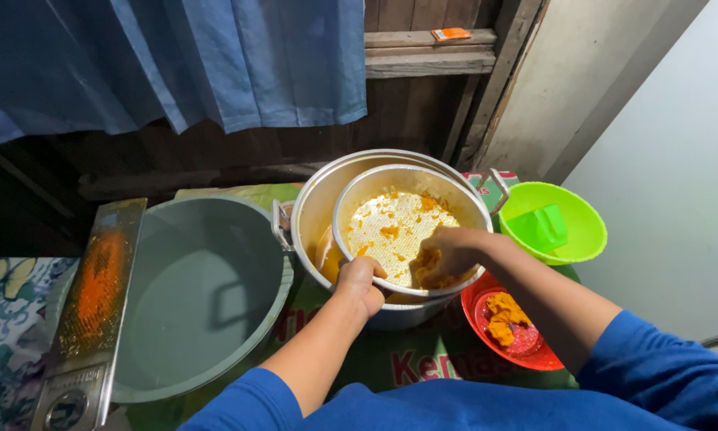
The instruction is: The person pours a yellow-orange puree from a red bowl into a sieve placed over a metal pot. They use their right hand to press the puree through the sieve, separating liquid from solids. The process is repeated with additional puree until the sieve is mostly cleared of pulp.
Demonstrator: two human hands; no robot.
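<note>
A round metal strainer point(375, 187) sits tilted inside a large metal pot point(315, 203). Orange pulp point(391, 231) clings to its mesh. My left hand point(363, 283) grips the strainer's near rim. Inside the strainer, my right hand point(447, 254) is closed around a clump of orange pulp near its front edge. Yellowish liquid shows in the pot under the strainer.
A big grey basin point(207, 319) stands at the left, with a flat metal grater point(92, 303) stained orange leaning on its rim. A red bowl point(526, 355) holding orange pulp lies below my right arm. A green bowl point(554, 223) sits at the right. Blue cloth point(175, 56) hangs behind.
</note>
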